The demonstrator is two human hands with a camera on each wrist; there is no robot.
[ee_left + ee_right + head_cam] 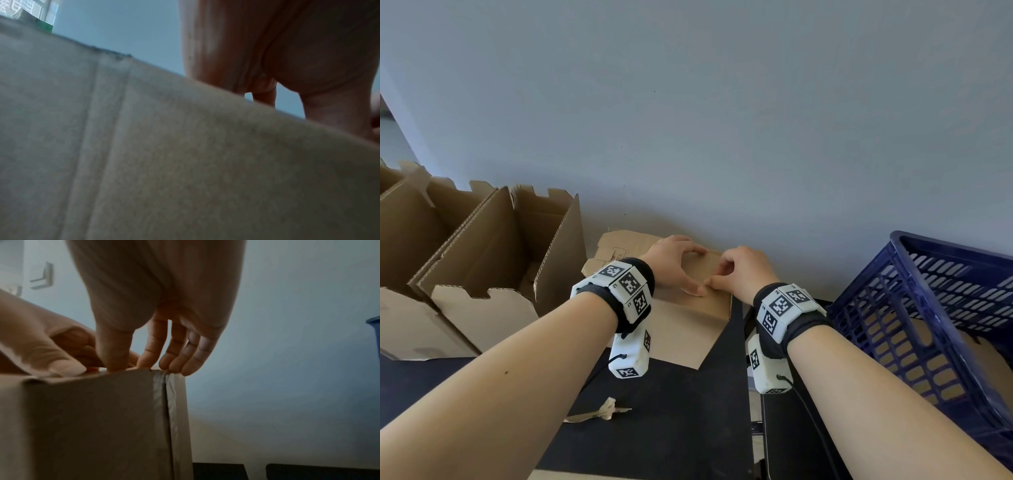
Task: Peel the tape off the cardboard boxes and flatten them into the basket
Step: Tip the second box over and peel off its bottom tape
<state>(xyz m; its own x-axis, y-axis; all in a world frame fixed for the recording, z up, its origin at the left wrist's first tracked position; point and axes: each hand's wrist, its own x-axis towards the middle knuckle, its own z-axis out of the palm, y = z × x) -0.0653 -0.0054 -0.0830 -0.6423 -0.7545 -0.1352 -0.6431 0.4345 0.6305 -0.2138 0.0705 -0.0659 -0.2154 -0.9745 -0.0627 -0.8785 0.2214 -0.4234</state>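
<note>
We had the taped box (pixel 688 308) standing on the counter (pixel 671 411) against the wall, the blue basket (pixel 928 308) well off to our right. Our left hand (pixel 674 263) lay flat on its top, fingers straight. Our right hand (pixel 743 270) worked the near top edge, fingers (pixel 144 360) curled there; whether they gripped tape (pixel 159 395) we could not tell. The strip ran down the side below, nearer that hand.

Black table (pixel 681 428), cardboard boxes (pixel 493 260), crumpled tape (pixel 599 411), blue basket (pixel 935 329)
</note>
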